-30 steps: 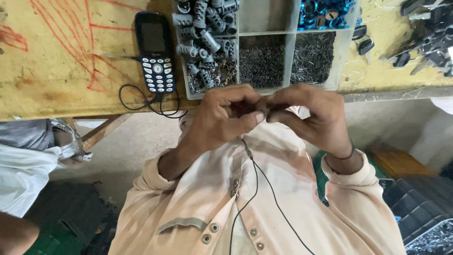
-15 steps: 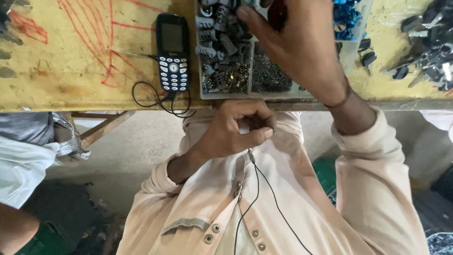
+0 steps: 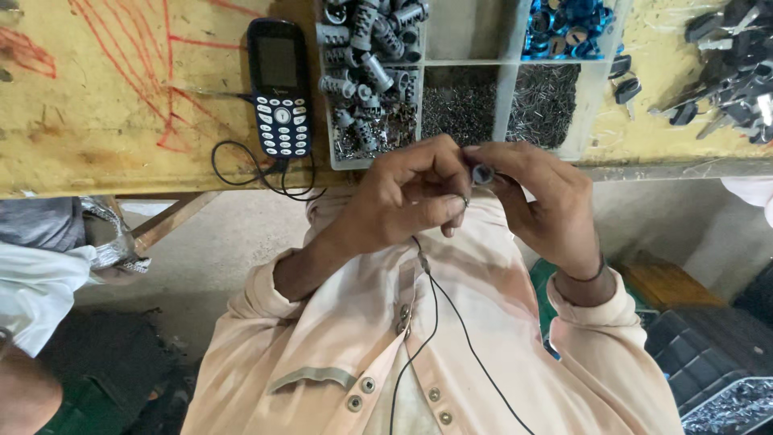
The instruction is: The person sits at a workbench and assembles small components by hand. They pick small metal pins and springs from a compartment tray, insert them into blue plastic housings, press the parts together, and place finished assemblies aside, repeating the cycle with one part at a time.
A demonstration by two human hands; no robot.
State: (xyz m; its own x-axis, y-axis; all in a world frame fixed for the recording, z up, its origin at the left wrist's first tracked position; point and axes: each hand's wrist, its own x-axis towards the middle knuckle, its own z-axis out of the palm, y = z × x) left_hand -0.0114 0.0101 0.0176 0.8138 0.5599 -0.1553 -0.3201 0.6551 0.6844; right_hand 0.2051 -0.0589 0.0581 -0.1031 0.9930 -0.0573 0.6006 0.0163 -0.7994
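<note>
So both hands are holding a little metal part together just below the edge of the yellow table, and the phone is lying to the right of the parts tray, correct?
Not quite. In the head view the phone lies left of the parts tray, not right. The rest holds: the left hand and right hand pinch the small metal part together, just below the yellow table edge.

The right hand [image 3: 541, 201] is coming back down from the parts tray [image 3: 592, 97], where it was reaching in half a second ago. It's now meeting the left hand [image 3: 407, 197] just below the tray's front edge, pinching a small grey metal piece [image 3: 481, 173] between the fingertips of both hands.
</note>
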